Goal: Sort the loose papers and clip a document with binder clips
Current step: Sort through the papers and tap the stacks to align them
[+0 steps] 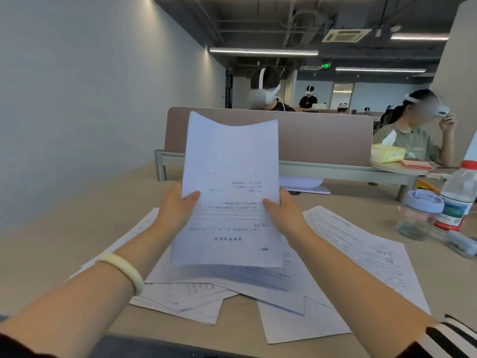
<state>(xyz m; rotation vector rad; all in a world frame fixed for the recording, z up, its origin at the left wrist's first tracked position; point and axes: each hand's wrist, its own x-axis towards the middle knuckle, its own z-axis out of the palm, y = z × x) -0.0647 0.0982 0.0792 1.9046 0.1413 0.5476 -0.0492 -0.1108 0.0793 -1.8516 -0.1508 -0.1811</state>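
- I see the left grip holding the left edge of one printed sheet. The thumb lies on the front face and the fingers are hidden behind the paper.
- The right grip holds the opposite edge at about the same height, pinching it the same way with the thumb in front.
- The sheet stands nearly upright between the two grips, lifted clear of the bench. Its top edge sags in the middle and its lower edge hangs over the pile below.
- The print on the sheet is too blurred for me to read. A short heading line sits near the lower edge.
- The loose papers lie spread on the bench under and beside both forearms. They overlap at odd angles, with some fanned to the right and some to the left.
- A pale bracelet sits on the left wrist, and a striped sleeve shows at the right arm.
- At the right edge of the bench stand a water bottle with a red cap and a glass cup with a lilac lid, just beside each other and well apart from the grips.
- A brown divider panel stands behind the sheet, and a yellow tissue box rests to its right.
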